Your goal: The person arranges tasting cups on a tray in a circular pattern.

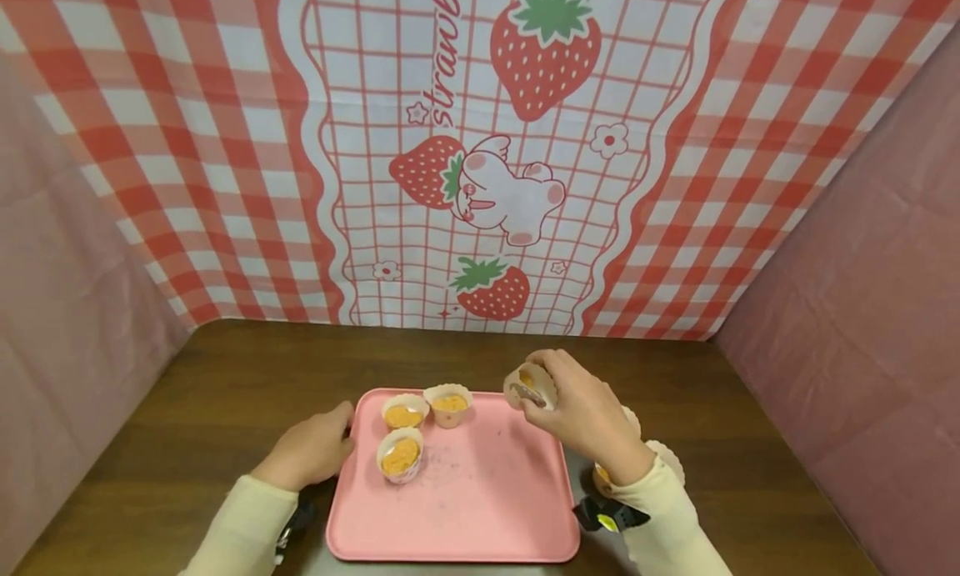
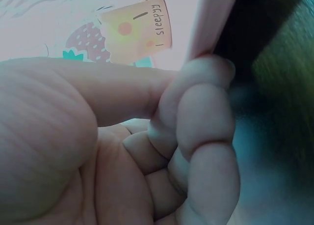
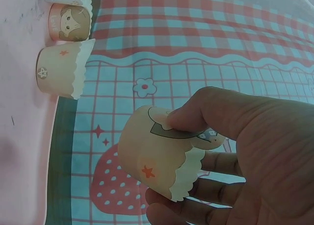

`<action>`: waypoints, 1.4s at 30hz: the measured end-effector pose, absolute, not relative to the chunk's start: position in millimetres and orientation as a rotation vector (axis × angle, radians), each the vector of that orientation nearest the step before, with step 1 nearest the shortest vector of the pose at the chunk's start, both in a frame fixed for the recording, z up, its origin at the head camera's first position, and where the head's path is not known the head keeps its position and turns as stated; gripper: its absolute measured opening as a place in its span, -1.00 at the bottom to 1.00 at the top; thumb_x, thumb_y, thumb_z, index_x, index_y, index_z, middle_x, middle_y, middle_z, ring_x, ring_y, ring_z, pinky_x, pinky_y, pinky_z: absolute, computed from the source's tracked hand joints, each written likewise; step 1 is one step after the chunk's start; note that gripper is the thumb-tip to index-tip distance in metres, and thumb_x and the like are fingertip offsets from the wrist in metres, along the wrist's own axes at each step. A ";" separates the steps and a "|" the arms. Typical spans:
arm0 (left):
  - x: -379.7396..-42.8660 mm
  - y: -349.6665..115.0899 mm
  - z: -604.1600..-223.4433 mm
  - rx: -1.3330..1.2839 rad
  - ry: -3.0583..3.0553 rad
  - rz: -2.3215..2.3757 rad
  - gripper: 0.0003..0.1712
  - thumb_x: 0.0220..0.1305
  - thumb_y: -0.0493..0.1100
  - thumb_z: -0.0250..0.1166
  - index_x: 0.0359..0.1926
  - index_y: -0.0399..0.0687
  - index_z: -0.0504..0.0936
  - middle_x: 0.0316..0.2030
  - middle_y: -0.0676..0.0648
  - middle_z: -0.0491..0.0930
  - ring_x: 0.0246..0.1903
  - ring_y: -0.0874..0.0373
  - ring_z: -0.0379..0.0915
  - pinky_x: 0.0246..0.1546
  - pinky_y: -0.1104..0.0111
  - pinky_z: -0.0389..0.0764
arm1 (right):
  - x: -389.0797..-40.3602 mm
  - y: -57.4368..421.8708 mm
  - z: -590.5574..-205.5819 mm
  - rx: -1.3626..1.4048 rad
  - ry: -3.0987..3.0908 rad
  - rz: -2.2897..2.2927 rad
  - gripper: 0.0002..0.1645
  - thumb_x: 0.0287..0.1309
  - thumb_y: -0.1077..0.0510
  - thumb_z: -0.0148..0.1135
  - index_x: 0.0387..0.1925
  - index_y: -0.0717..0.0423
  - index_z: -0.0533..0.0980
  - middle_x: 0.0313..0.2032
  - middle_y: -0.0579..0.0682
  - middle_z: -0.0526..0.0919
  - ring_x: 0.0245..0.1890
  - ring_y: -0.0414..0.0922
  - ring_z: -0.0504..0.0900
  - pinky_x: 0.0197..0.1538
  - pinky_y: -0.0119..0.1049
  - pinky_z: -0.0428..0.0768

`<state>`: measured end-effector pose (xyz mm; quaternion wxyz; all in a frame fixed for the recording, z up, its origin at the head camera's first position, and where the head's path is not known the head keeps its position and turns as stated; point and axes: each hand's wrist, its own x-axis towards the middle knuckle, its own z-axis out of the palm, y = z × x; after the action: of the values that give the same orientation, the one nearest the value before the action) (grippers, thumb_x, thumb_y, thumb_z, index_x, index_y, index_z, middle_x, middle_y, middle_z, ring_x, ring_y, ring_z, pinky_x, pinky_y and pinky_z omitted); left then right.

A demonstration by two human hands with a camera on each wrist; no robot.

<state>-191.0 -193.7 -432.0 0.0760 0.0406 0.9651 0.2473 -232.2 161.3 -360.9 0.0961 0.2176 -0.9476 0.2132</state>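
My right hand (image 1: 588, 409) holds a scallop-edged paper baking cup (image 3: 138, 151) above the far right corner of the pink tray (image 1: 487, 484). The thumb lies across the cup's printed side, and the other fingers are partly hidden behind it. Some orange filling shows inside that tilted cup in the head view. At the tray's left edge, my left hand (image 1: 311, 449) grips the rim between thumb and curled fingers. Three similar cups with orange filling stand on the tray's far left: one at the back (image 1: 450, 403), one beside it (image 1: 403, 416) and one nearer (image 1: 400, 457).
More paper cups (image 1: 667, 459) stand on the brown table (image 1: 757, 476) right of the tray, partly hidden by my right forearm. A strawberry-patterned cloth (image 1: 480, 184) hangs along the back. Pink cloth walls (image 1: 847, 309) rise at both sides.
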 end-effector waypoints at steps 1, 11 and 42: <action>-191.1 -193.7 -431.8 0.123 2.897 0.745 -0.88 0.36 -0.17 0.26 -0.17 -0.08 0.51 -0.37 -0.07 0.60 -0.44 0.07 0.43 -0.36 0.10 0.47 | -232.3 161.5 -360.7 0.644 -2.807 0.629 -0.37 0.05 -0.05 0.54 0.15 -0.06 0.52 -0.05 -0.10 0.62 -0.20 -0.10 0.63 -0.23 -0.09 0.60; -189.2 -193.0 -429.3 0.117 2.908 0.755 -0.86 0.30 -0.19 0.32 -0.20 -0.08 0.52 -0.39 -0.04 0.59 -0.44 0.07 0.42 -0.36 0.11 0.46 | -231.3 161.7 -360.4 0.651 -2.805 0.640 -0.40 0.06 -0.04 0.53 0.13 -0.06 0.53 -0.08 -0.10 0.62 -0.23 -0.09 0.62 -0.26 -0.12 0.57; -191.4 -195.0 -433.4 0.099 2.861 0.793 -0.85 0.35 -0.17 0.30 -0.15 -0.07 0.52 -0.41 -0.03 0.56 -0.44 0.08 0.40 -0.36 0.15 0.44 | -251.5 126.5 -412.5 0.887 -2.997 0.383 -0.60 0.15 -0.11 0.50 -0.07 -0.05 0.58 -0.22 -0.13 0.59 -0.33 -0.18 0.57 -0.23 -0.05 0.60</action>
<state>-191.4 -195.0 -433.4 0.0857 0.0333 0.9596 0.2660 -251.5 126.5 -412.5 -0.0036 0.2816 -0.9518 0.1216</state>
